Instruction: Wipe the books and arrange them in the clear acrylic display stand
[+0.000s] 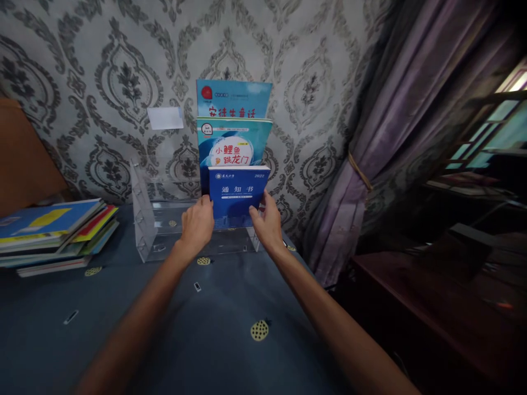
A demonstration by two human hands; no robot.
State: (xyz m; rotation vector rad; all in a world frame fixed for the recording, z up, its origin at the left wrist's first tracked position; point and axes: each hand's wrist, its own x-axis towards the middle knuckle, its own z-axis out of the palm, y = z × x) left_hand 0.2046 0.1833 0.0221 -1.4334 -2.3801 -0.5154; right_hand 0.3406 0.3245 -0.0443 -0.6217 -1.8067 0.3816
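A dark blue booklet [239,203] with white lettering and "2022" on its cover stands upright at the front of a clear acrylic rack [142,219]. My left hand [197,222] is closed at the booklet's left edge, most of its fingers hidden from me. On the right edge, my right hand [267,222] grips with the thumb on the front cover and the fingers behind. Directly behind rises a teal book [234,145] with red characters in a white oval. Farther back and higher stands a light blue book [234,99] with red characters.
Left of the rack lies a stack of books [61,230], with a brown board [27,159] behind it. The blue tablecloth [173,329] has pineapple prints. Patterned wallpaper backs the table; a purple curtain [349,181] hangs at right beside a dark red surface [411,307].
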